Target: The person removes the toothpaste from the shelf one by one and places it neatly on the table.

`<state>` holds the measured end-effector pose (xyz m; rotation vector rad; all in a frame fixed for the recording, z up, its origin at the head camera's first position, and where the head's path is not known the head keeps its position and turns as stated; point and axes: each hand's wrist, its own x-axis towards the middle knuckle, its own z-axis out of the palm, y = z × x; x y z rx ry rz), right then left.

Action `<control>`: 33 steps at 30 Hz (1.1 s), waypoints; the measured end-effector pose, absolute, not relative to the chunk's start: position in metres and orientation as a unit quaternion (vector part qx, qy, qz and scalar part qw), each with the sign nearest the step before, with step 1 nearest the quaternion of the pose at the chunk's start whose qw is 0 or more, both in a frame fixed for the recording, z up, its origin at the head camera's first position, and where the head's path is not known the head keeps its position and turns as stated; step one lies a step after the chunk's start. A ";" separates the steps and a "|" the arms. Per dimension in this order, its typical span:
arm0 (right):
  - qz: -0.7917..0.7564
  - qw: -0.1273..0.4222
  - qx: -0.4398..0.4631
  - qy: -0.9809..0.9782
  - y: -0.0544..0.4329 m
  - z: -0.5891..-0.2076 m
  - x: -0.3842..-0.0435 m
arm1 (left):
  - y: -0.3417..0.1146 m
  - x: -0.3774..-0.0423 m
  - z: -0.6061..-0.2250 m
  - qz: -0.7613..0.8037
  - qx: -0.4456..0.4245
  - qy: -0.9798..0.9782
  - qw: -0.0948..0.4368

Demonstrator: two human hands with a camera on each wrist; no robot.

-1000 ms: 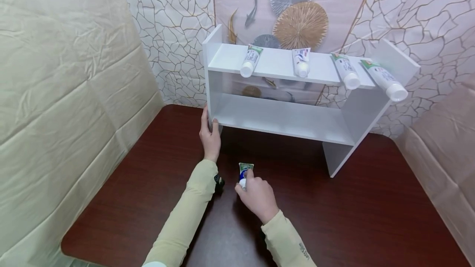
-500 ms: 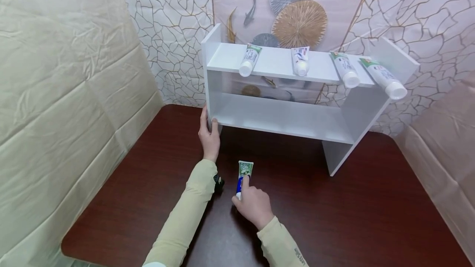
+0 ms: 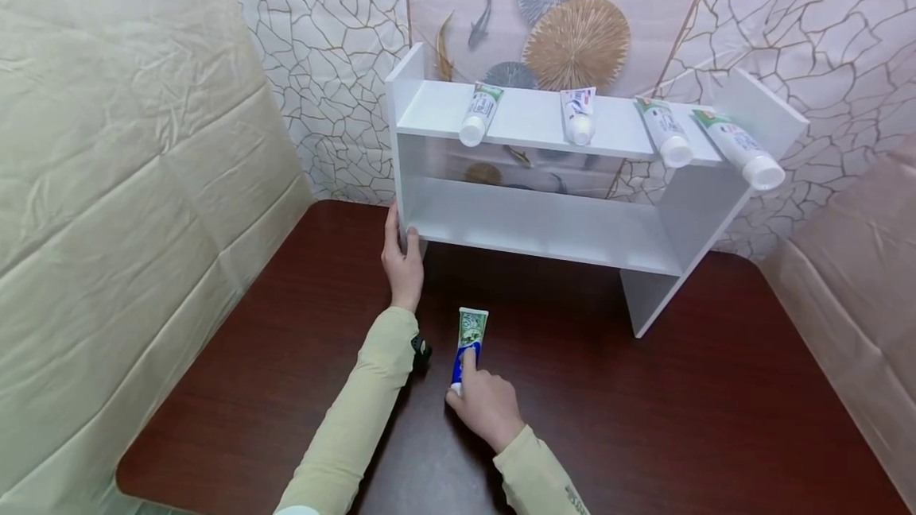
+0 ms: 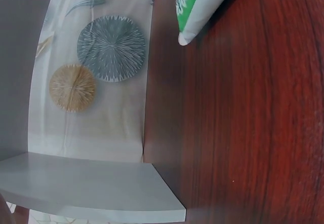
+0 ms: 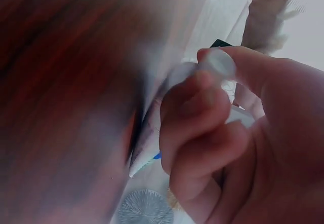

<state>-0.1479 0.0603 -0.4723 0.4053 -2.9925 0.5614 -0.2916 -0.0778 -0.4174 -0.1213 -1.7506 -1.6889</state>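
Note:
My left hand (image 3: 404, 267) grips the lower left side panel of a white two-tier shelf (image 3: 544, 229), thumb at the front edge and fingers round the outer side. My right hand (image 3: 489, 405) pinches a green, white and blue toothpaste tube (image 3: 470, 332) near its cap, the index finger lying along the tube. The tube's flat green end points toward the shelf, low over the table. In the right wrist view the thumb and curled fingers are round the white cap (image 5: 221, 64). The left wrist view catches the tube's crimped end (image 4: 195, 11) at its top.
On the upper shelf lie several white toothpaste tubes, caps forward: one at the left (image 3: 481, 114), one mid-shelf (image 3: 578, 114), others at the right (image 3: 740, 149). The dark red-brown table (image 3: 286, 388) has a rounded left corner. Beige cloth (image 3: 143, 181) hangs at the left.
My right hand has drawn back toward me and slightly left with the toothpaste tube, and more of the tube shows. The left hand keeps its grip on the shelf.

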 end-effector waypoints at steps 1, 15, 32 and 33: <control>0.184 0.030 0.134 -0.973 0.061 -0.472 -0.148 | -0.078 -0.292 -0.417 -0.651 -0.047 -0.674 0.347; 0.184 -0.023 0.155 -0.970 0.068 -0.463 -0.152 | -0.078 -0.295 -0.419 -0.656 -0.042 -0.670 0.344; 0.266 -0.014 0.175 -0.948 0.078 -0.430 -0.177 | -0.078 -0.294 -0.418 -0.648 -0.034 -0.677 0.348; 0.272 -0.012 0.178 -0.946 0.079 -0.425 -0.180 | -0.078 -0.294 -0.418 -0.647 -0.034 -0.677 0.349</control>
